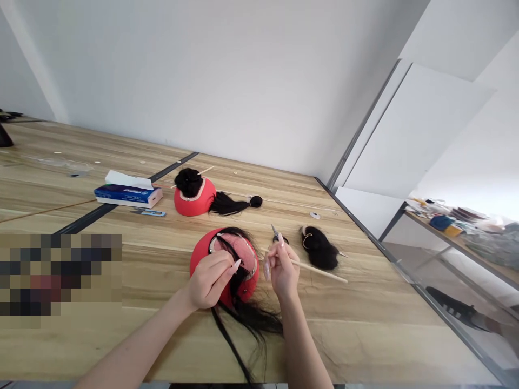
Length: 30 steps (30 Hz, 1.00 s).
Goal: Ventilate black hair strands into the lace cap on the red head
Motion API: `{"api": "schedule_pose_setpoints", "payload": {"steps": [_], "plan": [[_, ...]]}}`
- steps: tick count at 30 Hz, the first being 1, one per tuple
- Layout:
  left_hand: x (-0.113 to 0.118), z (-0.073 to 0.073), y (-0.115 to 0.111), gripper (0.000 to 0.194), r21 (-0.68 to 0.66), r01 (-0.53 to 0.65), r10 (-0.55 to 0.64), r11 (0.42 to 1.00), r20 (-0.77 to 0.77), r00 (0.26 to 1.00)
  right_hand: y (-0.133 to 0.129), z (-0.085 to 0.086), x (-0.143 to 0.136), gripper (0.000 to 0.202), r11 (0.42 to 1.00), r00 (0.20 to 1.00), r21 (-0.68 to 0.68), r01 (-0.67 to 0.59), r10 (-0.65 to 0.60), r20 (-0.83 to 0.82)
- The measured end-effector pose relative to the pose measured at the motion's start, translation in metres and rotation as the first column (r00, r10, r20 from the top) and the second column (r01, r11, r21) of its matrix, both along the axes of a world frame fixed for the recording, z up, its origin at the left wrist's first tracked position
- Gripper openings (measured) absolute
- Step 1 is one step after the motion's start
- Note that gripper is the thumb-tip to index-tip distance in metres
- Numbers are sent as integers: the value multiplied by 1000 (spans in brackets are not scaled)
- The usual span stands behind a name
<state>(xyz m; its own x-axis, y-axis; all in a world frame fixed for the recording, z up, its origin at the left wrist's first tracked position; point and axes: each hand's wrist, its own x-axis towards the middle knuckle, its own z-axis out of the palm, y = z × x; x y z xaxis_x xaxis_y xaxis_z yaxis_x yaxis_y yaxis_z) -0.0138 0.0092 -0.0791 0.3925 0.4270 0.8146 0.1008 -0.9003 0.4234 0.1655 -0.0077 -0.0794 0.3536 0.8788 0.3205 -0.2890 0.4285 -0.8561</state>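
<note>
A red dome-shaped form (199,258) stands on the table in front of me, with a pink net cap (244,249) pinned over its top. Long black hair (251,317) hangs from the cap and spreads over the tabletop. At the cap's left side, my left hand (211,278) is closed in a pinch on a strand of this hair. My right hand (283,269), just right of the form, grips a thin wooden stick (324,273) that points out to the right; its working tip is too small to make out. Partly hidden behind these fingers lie scissors (274,233).
Behind stands a second red form (194,202) carrying bundled black hair (188,182); a tied hair bundle (231,203) lies beside it. Right of my hands is another black hairpiece (319,248). A tissue box (127,194) and blue cutter (153,213) lie left. A shoe (452,305) shows at right.
</note>
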Motion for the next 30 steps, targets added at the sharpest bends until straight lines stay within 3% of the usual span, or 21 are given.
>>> {"api": "schedule_pose_setpoints", "payload": {"steps": [4, 7, 17, 23, 30], "plan": [[-6, -3, 2, 19, 205, -16, 26, 979, -47, 999, -16, -16, -12, 45, 998, 998, 27, -54, 53, 33], [-6, -5, 5, 19, 263, -57, 66, 963, -26, 997, -23, -22, -18, 41, 999, 997, -16, -37, 38, 65], [-4, -10, 6, 18, 269, -146, 144, 952, 27, 989, -14, -23, -22, 48, 983, 987, -137, 118, -101, 128], [-4, -15, 9, 17, 275, -134, 123, 952, 59, 991, -11, -27, -23, 50, 983, 995, -167, 74, -61, 81], [-3, -15, 8, 17, 272, -124, 113, 954, 56, 992, -9, -29, -22, 50, 981, 988, -165, 101, -78, 136]]}}
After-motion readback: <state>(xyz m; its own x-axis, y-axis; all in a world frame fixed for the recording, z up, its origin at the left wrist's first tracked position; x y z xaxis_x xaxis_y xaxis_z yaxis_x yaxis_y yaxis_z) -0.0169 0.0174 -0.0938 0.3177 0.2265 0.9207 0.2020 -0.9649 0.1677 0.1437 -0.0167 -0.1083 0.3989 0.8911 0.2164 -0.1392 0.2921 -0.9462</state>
